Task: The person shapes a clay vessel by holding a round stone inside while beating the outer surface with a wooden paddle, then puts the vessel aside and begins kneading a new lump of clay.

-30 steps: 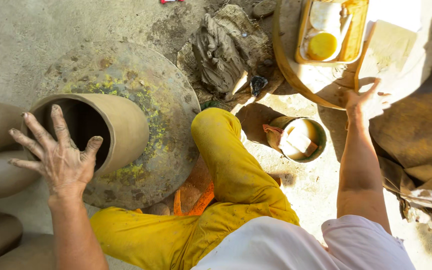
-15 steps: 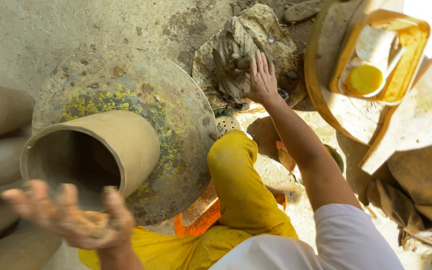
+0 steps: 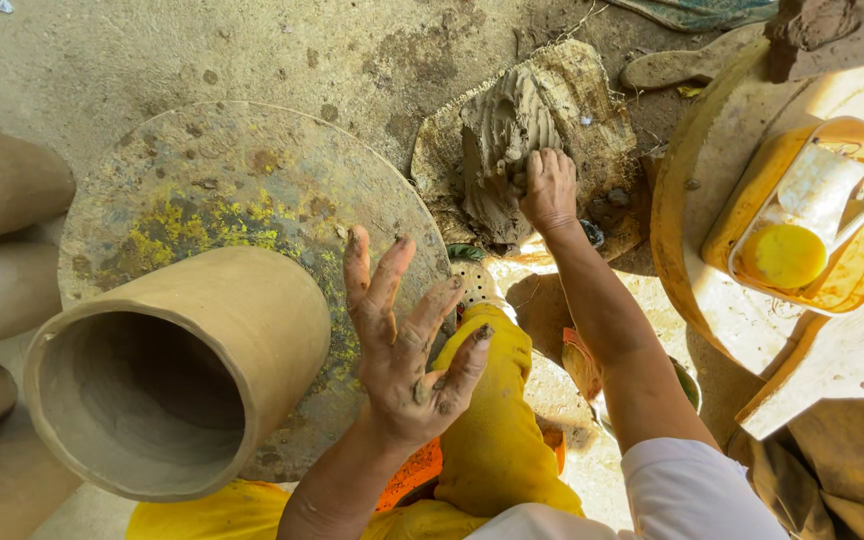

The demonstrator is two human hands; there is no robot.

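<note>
My left hand (image 3: 404, 345) hovers with muddy fingers spread, just right of a tall hollow clay cylinder (image 3: 182, 370) that stands on a round, stained wheel disc (image 3: 242, 190). It holds nothing. My right hand (image 3: 548, 188) reaches forward and its fingers dig into a ridged lump of wet grey clay (image 3: 504, 140) lying on a sack-covered patch of ground. My knee in yellow trousers (image 3: 492, 400) is between the two arms.
Finished clay cylinders (image 3: 2, 180) lie at the left edge. A yellow tub (image 3: 832, 215) with a yellow sponge and white scraps sits on a round wooden slab (image 3: 697, 230) at right. A small bowl is partly hidden under my right forearm.
My right hand left the slab at right and moved to the clay lump, now pressing into it. My left hand came off the cylinder's rim and rose, spread, beside it.
</note>
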